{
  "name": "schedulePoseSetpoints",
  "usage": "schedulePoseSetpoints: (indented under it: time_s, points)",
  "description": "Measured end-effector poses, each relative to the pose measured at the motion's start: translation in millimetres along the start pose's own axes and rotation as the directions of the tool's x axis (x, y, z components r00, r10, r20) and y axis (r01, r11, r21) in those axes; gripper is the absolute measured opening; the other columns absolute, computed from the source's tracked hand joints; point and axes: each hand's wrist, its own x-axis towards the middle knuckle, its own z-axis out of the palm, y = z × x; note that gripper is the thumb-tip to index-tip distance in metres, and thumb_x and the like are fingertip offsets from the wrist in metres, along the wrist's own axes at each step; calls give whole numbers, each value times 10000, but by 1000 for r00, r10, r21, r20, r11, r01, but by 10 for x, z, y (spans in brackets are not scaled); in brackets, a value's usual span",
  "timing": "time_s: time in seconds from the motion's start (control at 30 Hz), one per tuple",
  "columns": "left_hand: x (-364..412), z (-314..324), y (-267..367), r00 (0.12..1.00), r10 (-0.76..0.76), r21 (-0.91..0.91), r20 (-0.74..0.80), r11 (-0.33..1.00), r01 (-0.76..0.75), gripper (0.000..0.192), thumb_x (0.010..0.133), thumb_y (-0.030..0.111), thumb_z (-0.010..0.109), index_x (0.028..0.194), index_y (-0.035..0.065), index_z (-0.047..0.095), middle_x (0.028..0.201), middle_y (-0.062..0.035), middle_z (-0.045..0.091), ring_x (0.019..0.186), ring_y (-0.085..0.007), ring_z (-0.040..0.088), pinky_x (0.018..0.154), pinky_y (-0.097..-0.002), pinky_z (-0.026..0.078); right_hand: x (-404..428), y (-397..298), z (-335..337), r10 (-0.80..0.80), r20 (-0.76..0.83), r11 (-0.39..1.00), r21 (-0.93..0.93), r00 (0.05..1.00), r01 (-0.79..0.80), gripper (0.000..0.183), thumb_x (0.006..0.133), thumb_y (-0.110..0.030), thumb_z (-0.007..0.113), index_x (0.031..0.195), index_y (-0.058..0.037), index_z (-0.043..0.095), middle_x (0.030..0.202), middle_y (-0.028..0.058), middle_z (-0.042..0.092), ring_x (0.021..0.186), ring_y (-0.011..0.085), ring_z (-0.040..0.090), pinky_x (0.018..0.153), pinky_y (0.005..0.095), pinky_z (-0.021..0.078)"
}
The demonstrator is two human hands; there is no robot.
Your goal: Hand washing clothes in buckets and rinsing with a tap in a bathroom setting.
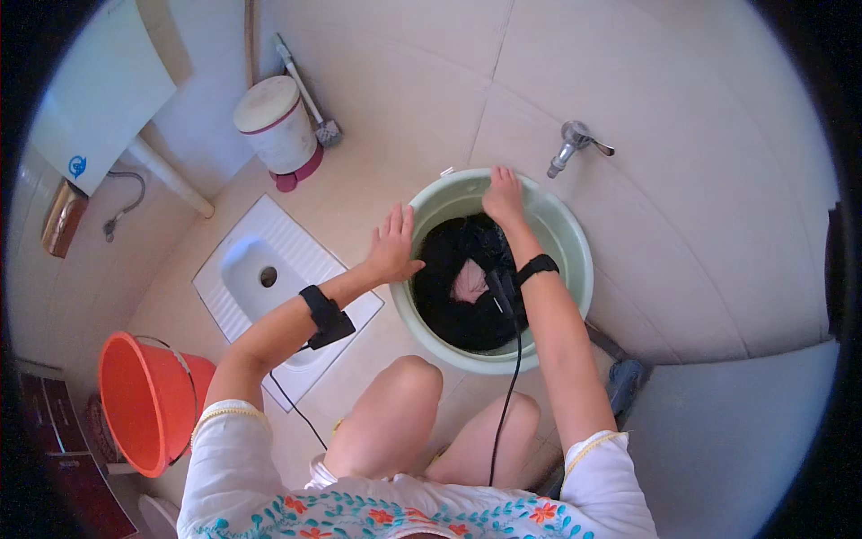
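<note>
A pale green plastic basin (585,273) stands on the floor before my knees. Dark wet-looking fabric (438,316) lies in it, with a pink piece of cloth (469,281) in the middle. At the basin's left rim rests my left hand (392,250), its fingers stretched and slightly apart, the thumb pointing inward. My right hand (504,195) grips the far rim with its fingers bent over the edge. Black straps circle both forearms. The device under my right wrist (500,292) and its cable hide part of the basin's contents.
A metal tap (574,143) juts from the wall beyond the basin. Left of it, a squat toilet (259,259) is set in the tiled floor. An orange bucket (145,404) stands farther left. A pedal bin (276,128) and a toilet brush (311,98) occupy the far corner.
</note>
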Motion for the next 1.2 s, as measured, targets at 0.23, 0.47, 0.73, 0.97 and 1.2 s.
schedulePoseSetpoints:
  time_s: [0.23,0.47,0.73,0.97,1.2]
  points:
    - [112,195,-178,988,119,-400,-103,904,-151,985,574,183,656,1292,12,4,1334,-212,30,1226,-355,141,924,-488,268,-332,-874,-2,-223,225,968,163,948,190,570,691,-27,429,1237,1,269,1324,198,157,1234,342,130,1000,415,147]
    - [-348,-135,-451,941,39,-593,337,784,180,1003,622,357,659,1285,-30,15,1345,-221,-7,1252,-307,68,1014,-339,123,-1505,-649,-666,-377,789,911,410,486,41,414,673,-5,377,1039,-101,544,1191,137,405,1098,294,392,933,365,299]
    - [-2305,-1794,-1762,657,-335,-606,676,255,754,737,680,439,602,1250,88,293,1235,-126,361,1109,-287,331,854,-461,325,-1692,-393,-2693,319,745,729,203,586,-654,323,771,-75,460,1089,-33,501,1092,118,521,982,200,506,824,305,405]
    - [-2604,-4626,-2651,831,-399,-891,386,70,448,376,801,259,475,1117,56,443,1030,-79,512,815,-179,545,665,-289,454,-1424,-822,-4344,546,748,405,159,378,-900,352,796,-86,425,1144,-37,447,1050,109,536,953,194,512,770,310,434]
    - [-2559,-4877,-2388,794,-539,-946,283,-19,324,343,820,236,486,1106,51,444,1022,-80,520,854,-174,541,722,-291,448,-1279,-752,-4439,494,775,361,228,393,-904,380,793,-66,452,1170,-44,413,1162,106,445,938,183,497,719,308,458]
